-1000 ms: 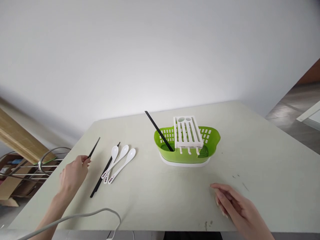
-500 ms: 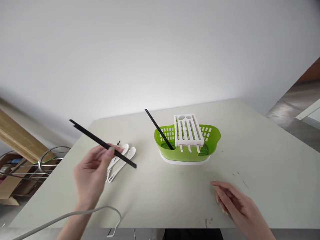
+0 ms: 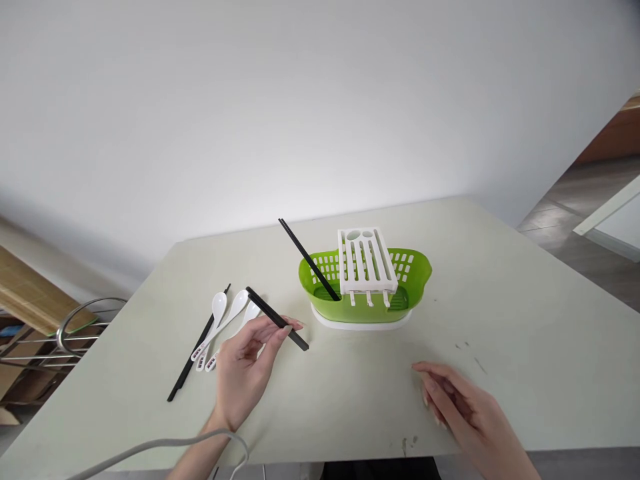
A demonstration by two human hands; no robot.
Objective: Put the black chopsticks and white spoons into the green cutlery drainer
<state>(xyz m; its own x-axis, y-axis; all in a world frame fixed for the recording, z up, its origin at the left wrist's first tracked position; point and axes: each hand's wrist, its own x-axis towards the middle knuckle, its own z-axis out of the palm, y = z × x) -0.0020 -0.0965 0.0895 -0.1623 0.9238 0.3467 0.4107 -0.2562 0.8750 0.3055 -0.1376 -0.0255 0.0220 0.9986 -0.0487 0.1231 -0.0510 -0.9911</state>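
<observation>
A pair of black chopsticks [image 3: 273,313] is pinched between the thumb and fingers of my left hand [image 3: 245,370], held slanting above the table in front of the spoons. Several white spoons [image 3: 227,317] lie partly behind that hand, with more black chopsticks [image 3: 186,373] beneath and beside them. To the right stands a green basket [image 3: 363,308] with a slotted white rack [image 3: 369,263] across its top. Another pair of black chopsticks [image 3: 307,257] leans in its left compartment. My right hand [image 3: 463,410] is by the table's front, fingers loosely curled, holding nothing.
Grey cable [image 3: 165,442] crosses over my left forearm. A metal wire rack [image 3: 75,340] and a bamboo board [image 3: 35,290] are beyond the table's left edge. The white wall [image 3: 320,113] rises behind the tabletop [image 3: 345,387].
My left hand has moved right with the chopsticks, toward the basket, uncovering the spoons and chopsticks on the table. The view has shifted slightly; my right hand stays nearly the same.
</observation>
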